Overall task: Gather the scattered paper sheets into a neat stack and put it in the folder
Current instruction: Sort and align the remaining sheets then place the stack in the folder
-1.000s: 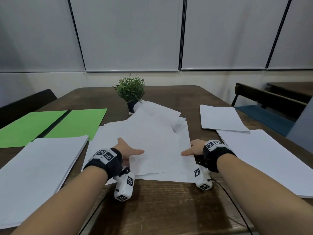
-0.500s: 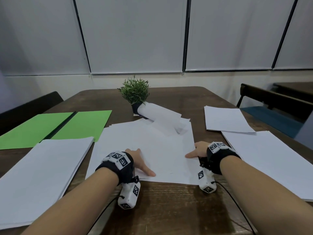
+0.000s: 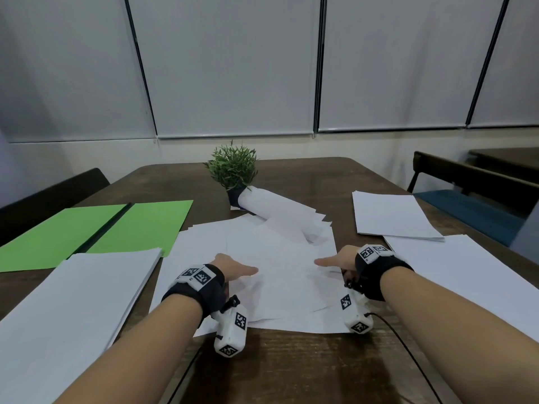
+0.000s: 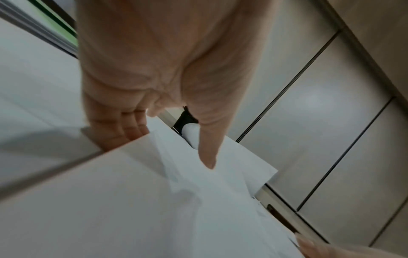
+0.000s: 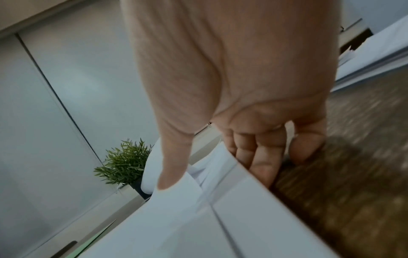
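Between the two hands, spread on the dark desk (image 3: 291,368), lies the loose pile of paper sheets (image 3: 262,258), and both sides are working it. Left hand (image 3: 230,266) takes the pile's left edge: the left wrist view shows its thumb (image 4: 205,153) on top and its fingers (image 4: 114,132) tucked under the sheets, a narrow pinch on paper. Right hand (image 3: 339,259) mirrors that at the right edge, thumb (image 5: 170,176) on top, fingers (image 5: 258,162) curling under the edge against the wood. So each grip is closed on the sheets. Beyond the thumbs, some sheets curl up against the small potted plant (image 3: 233,170); they look thin, floppy and slippery on one another, so I'd judge they will fan and sag if lifted by one edge. Better to squeeze both long edges inward, then tap the bundle square on the desk. Out past the left grip the green folder (image 3: 96,228) lies open, waiting. More white stacks (image 3: 393,217) sit outside each hand.
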Demonstrator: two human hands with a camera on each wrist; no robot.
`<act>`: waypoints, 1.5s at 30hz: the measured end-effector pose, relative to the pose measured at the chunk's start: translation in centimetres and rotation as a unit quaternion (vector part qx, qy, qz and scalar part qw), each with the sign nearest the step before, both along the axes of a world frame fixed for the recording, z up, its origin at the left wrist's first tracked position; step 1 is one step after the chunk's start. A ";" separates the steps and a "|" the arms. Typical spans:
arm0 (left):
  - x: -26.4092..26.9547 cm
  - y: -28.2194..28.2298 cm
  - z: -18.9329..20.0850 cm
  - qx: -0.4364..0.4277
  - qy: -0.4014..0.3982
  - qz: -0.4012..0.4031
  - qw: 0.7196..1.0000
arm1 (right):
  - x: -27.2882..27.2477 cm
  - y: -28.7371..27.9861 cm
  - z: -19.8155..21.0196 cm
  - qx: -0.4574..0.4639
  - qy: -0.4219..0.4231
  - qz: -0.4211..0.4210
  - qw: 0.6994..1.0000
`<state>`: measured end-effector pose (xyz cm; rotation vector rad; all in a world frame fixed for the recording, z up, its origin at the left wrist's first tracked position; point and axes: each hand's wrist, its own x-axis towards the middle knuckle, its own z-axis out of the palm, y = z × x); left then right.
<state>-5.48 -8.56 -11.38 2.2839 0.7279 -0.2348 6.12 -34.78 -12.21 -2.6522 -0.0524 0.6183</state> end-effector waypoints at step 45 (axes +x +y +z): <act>2.0 5.5 -2.8 -0.324 -0.213 0.205 0.899 | 1.7 0.1 -3.0 0.287 -0.071 0.090 0.951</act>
